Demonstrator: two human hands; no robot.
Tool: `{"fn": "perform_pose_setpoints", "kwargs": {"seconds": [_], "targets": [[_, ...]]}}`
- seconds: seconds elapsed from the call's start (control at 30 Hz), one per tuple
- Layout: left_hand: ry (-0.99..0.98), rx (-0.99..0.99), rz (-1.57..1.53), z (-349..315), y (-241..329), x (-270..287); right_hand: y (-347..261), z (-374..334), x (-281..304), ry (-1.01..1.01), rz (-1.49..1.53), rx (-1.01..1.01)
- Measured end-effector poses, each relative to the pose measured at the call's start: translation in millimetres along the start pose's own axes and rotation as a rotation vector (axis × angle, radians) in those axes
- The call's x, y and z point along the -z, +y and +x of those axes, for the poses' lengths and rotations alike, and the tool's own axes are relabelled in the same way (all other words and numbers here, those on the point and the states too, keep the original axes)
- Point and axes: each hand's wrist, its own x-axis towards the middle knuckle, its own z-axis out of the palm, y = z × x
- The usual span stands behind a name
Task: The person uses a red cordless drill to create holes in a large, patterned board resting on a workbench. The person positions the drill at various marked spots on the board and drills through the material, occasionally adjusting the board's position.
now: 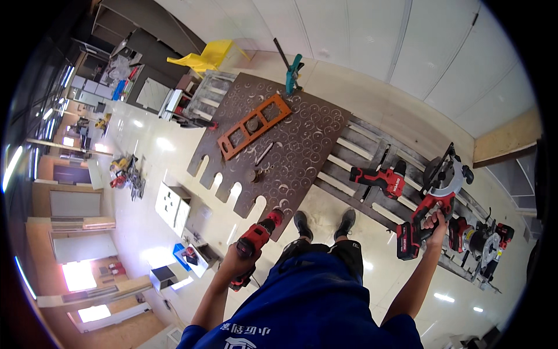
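My left hand (234, 263) is wrapped round the grip of a red and black cordless drill (254, 237), its front end at the near edge of a dark brown board (308, 192). The board bears many round marks and several U-shaped slots along its left edge. My right hand (436, 227) is closed on the handle of a red cordless circular saw (433, 202), over the slatted stand at the right. On the board lie an orange template (258, 134) with rectangular openings, a thin pen-like stick (264, 153) and a round plug (253, 175).
A teal clamp (293, 74) grips the board's far edge. A second red drill (385, 180) and another saw (481, 244) lie on the slatted stand (353, 148). A yellow chair (212, 55) stands far left, by a white wall (360, 41). More tools (125, 173) rest on the left floor.
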Motion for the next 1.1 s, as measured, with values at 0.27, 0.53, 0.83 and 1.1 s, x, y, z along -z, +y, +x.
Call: {"fn": "perform_pose_setpoints", "kwargs": {"seconds": [0.27, 0.53, 0.83, 1.1], "targets": [[0.022, -0.020, -0.128, 6.2, -39.0, 16.6, -15.3, -6.0, 6.1, 0.219, -0.456, -0.045], [-0.039, -0.019, -0.128, 9.9, -41.8, 45.1, -4.2, -72.8, 3.4, 0.334, -1.051, 0.865], [-0.200, 0.053, -0.019, 33.0, -41.5, 46.3, 169.8, -110.6, -171.6, -0.415, -0.670, 0.119], [-0.240, -0.034, -0.125, 49.7, -71.6, 34.2, 260.5, -87.0, -180.4, -0.514, -0.576, -0.305]]}}
